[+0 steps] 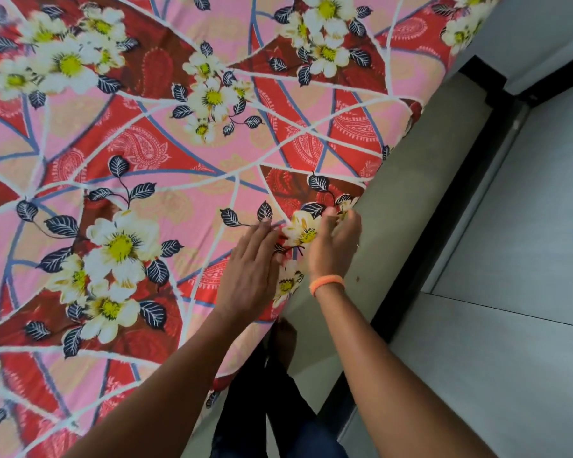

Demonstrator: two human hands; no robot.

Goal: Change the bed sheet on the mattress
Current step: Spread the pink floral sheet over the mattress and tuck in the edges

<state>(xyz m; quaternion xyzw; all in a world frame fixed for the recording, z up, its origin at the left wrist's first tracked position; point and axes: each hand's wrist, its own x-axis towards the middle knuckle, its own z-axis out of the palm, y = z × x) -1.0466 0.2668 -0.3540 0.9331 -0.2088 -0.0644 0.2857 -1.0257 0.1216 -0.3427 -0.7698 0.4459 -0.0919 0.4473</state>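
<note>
Bed sheet [139,153]: pink and red, printed with white flowers and dark leaves; spread over the mattress [407,219], whose grey side is exposed along the right edge. Left hand [250,269]: laid flat on the sheet near the mattress's right edge, fingers straight and close together. Right hand [333,241]: just beside the left, at the sheet's edge, fingers curled and pinching a fold of fabric; an orange wristband [327,283] is worn. Black bed frame [444,239] and grey tiled floor [510,358] are seen at right
</note>
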